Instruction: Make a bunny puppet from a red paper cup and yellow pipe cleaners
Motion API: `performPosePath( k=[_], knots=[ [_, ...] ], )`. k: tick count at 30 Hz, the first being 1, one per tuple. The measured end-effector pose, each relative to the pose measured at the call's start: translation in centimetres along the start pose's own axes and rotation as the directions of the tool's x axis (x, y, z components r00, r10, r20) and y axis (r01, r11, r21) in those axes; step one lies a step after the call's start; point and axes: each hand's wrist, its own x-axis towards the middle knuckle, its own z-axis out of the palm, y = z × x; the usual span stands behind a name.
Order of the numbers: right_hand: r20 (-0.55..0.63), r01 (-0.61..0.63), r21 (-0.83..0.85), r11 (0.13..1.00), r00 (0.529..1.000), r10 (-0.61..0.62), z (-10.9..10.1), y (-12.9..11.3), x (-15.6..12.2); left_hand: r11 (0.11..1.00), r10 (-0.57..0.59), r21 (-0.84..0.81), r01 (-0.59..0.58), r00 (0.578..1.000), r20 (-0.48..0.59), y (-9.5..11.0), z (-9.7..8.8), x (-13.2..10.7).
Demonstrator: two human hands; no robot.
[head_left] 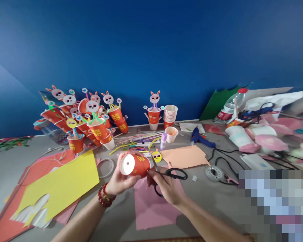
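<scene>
My left hand (116, 183) is wrapped round a red paper cup (141, 165) lying on its side in the air. The cup's white base faces me and has a small dark hole in it. In my right hand (168, 188) is a pair of scissors (169, 172) with black handles, its blades by the cup's far rim end. Whether the blades touch the cup is hard to see. Beneath both hands lies a pink paper sheet (156, 211). A yellow rabbit face cutout (156, 156) rests just beyond the cup.
Decorated rabbit cups (97, 129) crowd the back left. A cup stack (170, 114) and glue stick (163, 141) stand mid-back. A blue glue gun (203, 139), tape roll (214, 173) and cables lie right. Yellow paper (65, 188) covers the left; orange paper (184, 157) lies beyond my right hand.
</scene>
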Motion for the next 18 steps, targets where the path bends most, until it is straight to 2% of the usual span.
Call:
performPosePath(
  k=[7, 14, 16, 18],
  knots=[
    [-0.050, -0.049, 0.034, 0.998, 0.997, 0.051, 0.2, 0.8, 0.0, 1.000, 0.024, 0.009, -0.023, 0.998, -0.062, -1.2, 0.3, -1.1],
    [-0.086, -0.063, 0.125, 0.990, 0.994, 0.074, 0.4, 0.3, 0.3, 0.998, 0.014, -0.066, -0.018, 0.998, -0.068, -1.1, 0.8, -1.7],
    [-0.121, -0.040, 0.073, 0.997, 0.991, 0.049, 0.0, 0.4, 0.4, 0.997, -0.002, -0.071, -0.003, 0.997, -0.073, -1.2, 0.7, -1.7],
    [-0.139, -0.005, -0.063, 0.998, 0.990, -0.004, -0.4, 0.5, 0.4, 0.994, -0.014, -0.105, 0.010, 0.999, -0.043, -1.4, 0.5, -1.8]
  ],
)
